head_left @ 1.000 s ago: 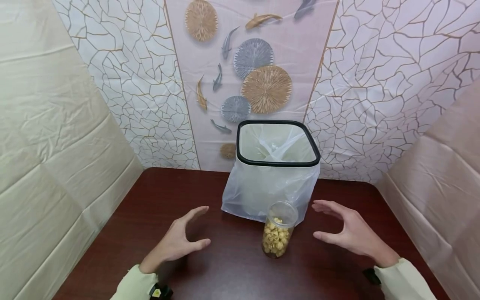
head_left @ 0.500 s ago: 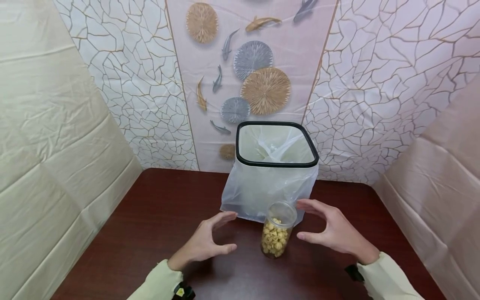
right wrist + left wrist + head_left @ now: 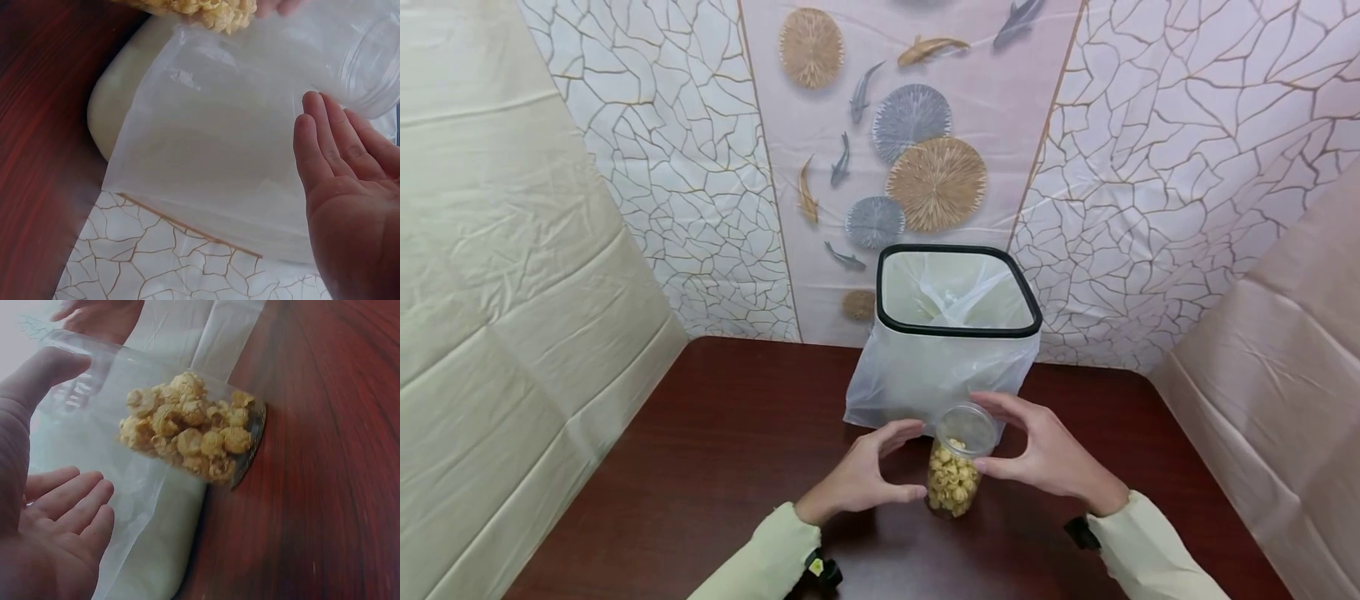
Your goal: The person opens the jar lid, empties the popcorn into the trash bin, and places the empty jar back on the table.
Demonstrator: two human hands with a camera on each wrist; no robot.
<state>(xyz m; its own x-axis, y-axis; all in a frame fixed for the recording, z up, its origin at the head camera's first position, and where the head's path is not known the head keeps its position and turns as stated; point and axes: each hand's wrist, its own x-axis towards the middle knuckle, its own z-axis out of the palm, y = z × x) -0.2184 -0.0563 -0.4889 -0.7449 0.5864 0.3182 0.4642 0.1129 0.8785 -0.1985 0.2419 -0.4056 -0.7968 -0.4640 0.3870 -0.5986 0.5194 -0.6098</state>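
Observation:
A clear, round plastic jar (image 3: 953, 475), partly filled with caramel popcorn (image 3: 194, 425), stands upright on the table in front of the bin. My left hand (image 3: 868, 475) is just left of it, thumb and fingers spread apart and slightly bent. On the other side, my right hand (image 3: 1037, 446) has its thumb overlapping the jar's edge in the head view and its fingers behind the rim. Contact with the jar cannot be made out for either hand. In the right wrist view the right fingers (image 3: 337, 131) look nearly straight beside the jar's clear rim.
Behind the jar is a white bin (image 3: 958, 332) with a black rim, lined with a translucent plastic bag (image 3: 887, 387). Both stand on a dark red-brown wooden table (image 3: 752, 408). Patterned cloth (image 3: 715, 192) hangs at the back, beige cloth (image 3: 482, 333) at the sides.
Both hands have moved inward toward the jar from either side, the left hand rightward and the right hand leftward. The jar and the bin have stayed in place.

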